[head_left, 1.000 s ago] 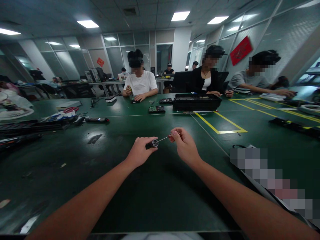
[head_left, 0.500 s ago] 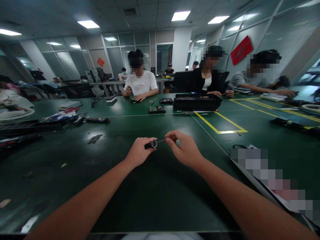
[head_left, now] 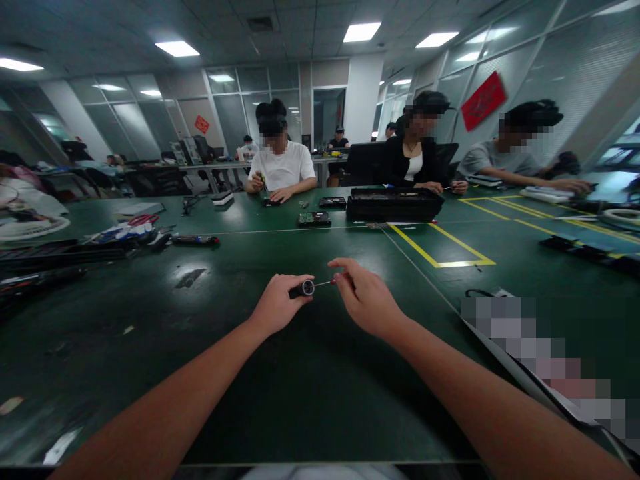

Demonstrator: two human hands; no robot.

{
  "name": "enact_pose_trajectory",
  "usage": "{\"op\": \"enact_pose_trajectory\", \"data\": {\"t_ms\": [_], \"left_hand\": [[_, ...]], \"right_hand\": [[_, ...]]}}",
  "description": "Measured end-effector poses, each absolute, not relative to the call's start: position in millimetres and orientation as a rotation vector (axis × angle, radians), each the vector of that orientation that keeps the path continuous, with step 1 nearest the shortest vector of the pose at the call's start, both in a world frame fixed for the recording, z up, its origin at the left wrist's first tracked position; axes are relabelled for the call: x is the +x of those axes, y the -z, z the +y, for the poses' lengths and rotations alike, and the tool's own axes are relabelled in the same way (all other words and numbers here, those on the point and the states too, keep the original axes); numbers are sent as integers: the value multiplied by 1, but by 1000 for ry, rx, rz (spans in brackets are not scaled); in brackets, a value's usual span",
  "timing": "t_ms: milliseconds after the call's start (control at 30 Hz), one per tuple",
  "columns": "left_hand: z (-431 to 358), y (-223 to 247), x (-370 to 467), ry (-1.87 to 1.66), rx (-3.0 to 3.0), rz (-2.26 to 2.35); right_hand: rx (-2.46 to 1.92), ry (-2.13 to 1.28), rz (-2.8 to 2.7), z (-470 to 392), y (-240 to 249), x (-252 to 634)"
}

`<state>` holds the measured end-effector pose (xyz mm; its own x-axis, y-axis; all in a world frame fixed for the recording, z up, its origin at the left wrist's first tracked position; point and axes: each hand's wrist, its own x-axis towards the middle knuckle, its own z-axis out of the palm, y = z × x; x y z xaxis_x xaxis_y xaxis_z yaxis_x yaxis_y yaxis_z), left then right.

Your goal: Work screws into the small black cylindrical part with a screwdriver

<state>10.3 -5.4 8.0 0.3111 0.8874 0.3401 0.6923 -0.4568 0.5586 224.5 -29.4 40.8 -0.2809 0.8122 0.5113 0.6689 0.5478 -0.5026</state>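
Observation:
My left hand (head_left: 277,303) is wrapped round a short black cylinder (head_left: 306,288), whose pale-rimmed round end faces me. A thin metal rod with a red end (head_left: 333,282) reaches from the cylinder's end to my right hand (head_left: 367,297). The thumb and a bent finger of my right hand are at the red end, while the index finger is stretched out above it. Both hands are just over the green table (head_left: 310,393).
Across the table sit a long black casing (head_left: 393,205), a green circuit board device (head_left: 314,219) and working people. Tools and cables (head_left: 127,230) lie at the left. A white-edged panel (head_left: 530,360), partly blurred out, is at the right.
The fingers of my right hand have shifted; the index finger is lifted and straighter, and the rod's red end shows more. My left hand has not moved.

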Motion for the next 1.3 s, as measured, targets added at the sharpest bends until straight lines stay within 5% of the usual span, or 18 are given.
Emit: {"op": "enact_pose_trajectory", "data": {"t_ms": [800, 1133, 1300], "left_hand": [[-7, -9, 12, -850, 2318, 1415], [-8, -19, 11, -948, 2380, 1360], [-3, -15, 7, -825, 2364, 1399]], "right_hand": [[-1240, -355, -1952, -32, -44, 224], [-1040, -1015, -1222, -5, -24, 223], [-1073, -1012, -1023, 3, -14, 226]]}}
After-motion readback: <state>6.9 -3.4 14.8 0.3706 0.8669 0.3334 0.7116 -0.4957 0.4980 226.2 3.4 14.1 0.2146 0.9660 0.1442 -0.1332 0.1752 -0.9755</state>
